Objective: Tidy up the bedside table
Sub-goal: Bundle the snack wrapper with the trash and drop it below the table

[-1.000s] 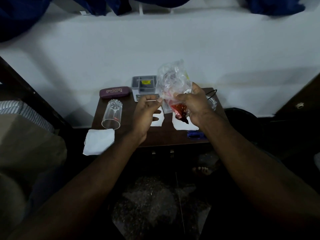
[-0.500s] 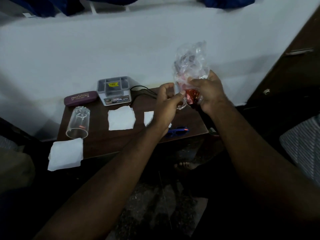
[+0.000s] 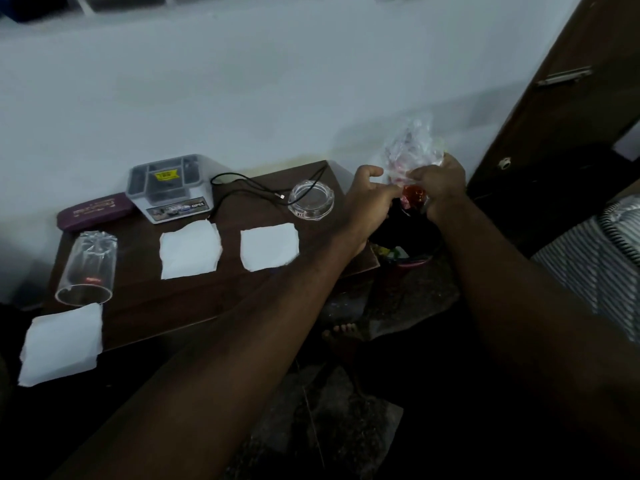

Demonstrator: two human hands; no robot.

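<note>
A crumpled clear plastic bag (image 3: 412, 147) with a red wrapper (image 3: 412, 195) at its bottom hangs just past the right edge of the brown bedside table (image 3: 194, 303). My right hand (image 3: 441, 187) grips the bag. My left hand (image 3: 369, 202) pinches the bag's lower edge beside it. Both hands hover over a dark bin (image 3: 412, 237) on the floor. On the table lie a clear glass on its side (image 3: 86, 270), a glass ashtray (image 3: 311, 199), a black cable (image 3: 249, 185), a maroon case (image 3: 95, 211) and a grey organiser box (image 3: 169, 188).
Two white tissues (image 3: 190, 249) (image 3: 269, 245) lie mid-table; a third tissue (image 3: 62, 342) overhangs the front left corner. A dark wooden door (image 3: 568, 109) stands at right, striped bedding (image 3: 595, 258) below it. A bare foot (image 3: 343, 332) shows under the table.
Both hands have carried the plastic bag to the right, off the table and lower, over the bin. The view swung right, so the ashtray and both mid-table tissues now show.
</note>
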